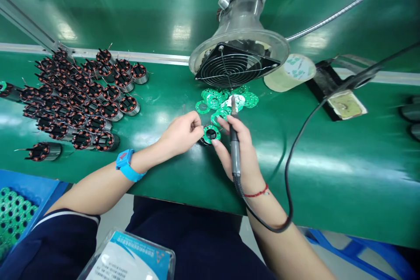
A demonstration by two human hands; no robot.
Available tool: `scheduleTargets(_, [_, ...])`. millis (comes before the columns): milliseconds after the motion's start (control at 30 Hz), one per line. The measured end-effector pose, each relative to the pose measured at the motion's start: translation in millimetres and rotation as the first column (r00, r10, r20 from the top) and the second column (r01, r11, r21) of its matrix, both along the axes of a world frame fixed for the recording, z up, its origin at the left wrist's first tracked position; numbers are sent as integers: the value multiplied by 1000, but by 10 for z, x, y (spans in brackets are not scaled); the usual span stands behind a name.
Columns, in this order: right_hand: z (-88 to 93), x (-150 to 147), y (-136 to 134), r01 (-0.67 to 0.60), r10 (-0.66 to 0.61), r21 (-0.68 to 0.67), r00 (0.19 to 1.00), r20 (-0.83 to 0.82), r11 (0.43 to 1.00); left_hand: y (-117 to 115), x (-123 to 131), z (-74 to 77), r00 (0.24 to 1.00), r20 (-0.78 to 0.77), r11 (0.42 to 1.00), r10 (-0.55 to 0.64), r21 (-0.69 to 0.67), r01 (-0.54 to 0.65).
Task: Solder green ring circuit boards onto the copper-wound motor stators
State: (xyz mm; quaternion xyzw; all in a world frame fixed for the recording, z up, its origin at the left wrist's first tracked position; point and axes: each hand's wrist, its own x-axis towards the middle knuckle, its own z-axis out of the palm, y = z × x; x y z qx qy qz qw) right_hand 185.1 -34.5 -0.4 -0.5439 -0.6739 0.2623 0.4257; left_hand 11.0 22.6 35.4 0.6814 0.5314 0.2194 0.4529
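Observation:
A round green circuit board (217,134) with a dark centre sits on a motor stator, mostly hidden beneath it, on the bench in front of me. At its left edge, my left hand (183,133) is closed in a pinch; whatever is between the fingertips is too small to make out. My right hand (246,155) holds a soldering iron (235,155) with the tip pointing up and away. Its thumb and a fingertip also rest close to the board's right side. Just beyond lie several loose green ring boards (202,106) in a pile, with a white piece (236,102) among them.
Many copper-wound stators (106,111) stand at left. A fume extractor (234,63) hangs over the boards. Behind are a tape roll (288,74) and a soldering stand with sponge (348,104). The iron's black cable (288,183) loops right. A blue bin (49,190) holds green boards.

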Motion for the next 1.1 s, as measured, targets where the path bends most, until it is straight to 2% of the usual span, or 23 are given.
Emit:
scheduleTargets(67, [-29, 7, 10, -18, 17, -25, 1000, -15, 1000, -30, -27, -47, 996, 88, 1000, -9, 10, 8])
scheduleTargets(133, [-42, 9, 11, -9, 9, -26, 1000, -24, 1000, -83, -40, -87, 990, 97, 994, -100, 57, 95])
scheduleTargets(233, [-23, 6, 2, 6, -6, -14, 1000, 4, 1000, -178, -1, -135, 970, -78, 960, -229, 146, 238])
scheduleTargets(333, [32, -2, -21, 56, -57, 12, 993, 105, 998, -239, 82, -177, 963, -195, 951, -187, 209, 227])
scheduleTargets(500, [117, -36, -94, 123, -153, 119, 944, 291, 985, -247, 131, -213, 957, -238, 941, -166, 251, 226])
scheduleTargets(667, [128, -62, -134, 95, -161, 200, 924, 346, 975, -177, 72, -247, 955, -167, 910, -246, 298, 287])
scheduleTargets(833, [61, -61, -99, 112, -125, 76, 971, 203, 991, -71, 24, -307, 918, -69, 851, -391, 354, 389])
scheduleTargets(900, [33, -54, -72, 78, -81, 29, 985, 152, 997, -66, 20, -338, 918, 14, 857, -396, 366, 364])
scheduleTargets(967, [17, -49, -50, 67, -67, 8, 987, 145, 998, -92, 22, -363, 946, 83, 898, -312, 350, 265])
scheduleTargets(1033, [13, -50, -40, 110, -109, 6, 984, 142, 994, -139, 28, -369, 974, 72, 927, -213, 330, 178])
scheduleTargets(1100, [13, -60, -42, 166, -166, 11, 977, 135, 986, -193, 40, -356, 984, 13, 927, -177, 339, 162])
